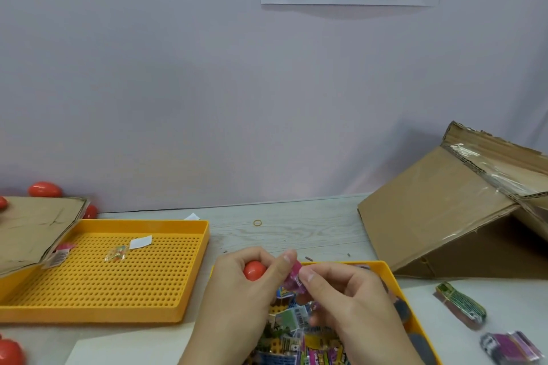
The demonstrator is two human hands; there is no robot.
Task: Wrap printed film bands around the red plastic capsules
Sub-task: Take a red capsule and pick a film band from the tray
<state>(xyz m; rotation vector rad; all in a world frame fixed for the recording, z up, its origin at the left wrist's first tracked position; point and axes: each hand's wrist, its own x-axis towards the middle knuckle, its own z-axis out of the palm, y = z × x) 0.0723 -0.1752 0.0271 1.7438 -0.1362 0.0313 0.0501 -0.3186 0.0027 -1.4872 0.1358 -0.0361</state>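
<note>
Lower centre: left hand (237, 284) grips red plastic capsule (254, 270); right hand (350, 290) pinches pink printed film band (292, 275). Below hands, yellow plastic tray (398, 281) of bands; left, perforated yellow tray (118, 284); right, tilted cardboard box (444, 210).

Red capsule (254, 270) showing glossy between the fingers. Film band (292, 275) showing pink, beside the capsule. Tray (98, 272) left of the capsule showing yellow-orange, dotted with rows of holes. Bands in the second tray (394, 275) under the capsule mixing blue, green, yellow and pink print. Box (439, 210) right of the capsule showing plain brown.
</note>
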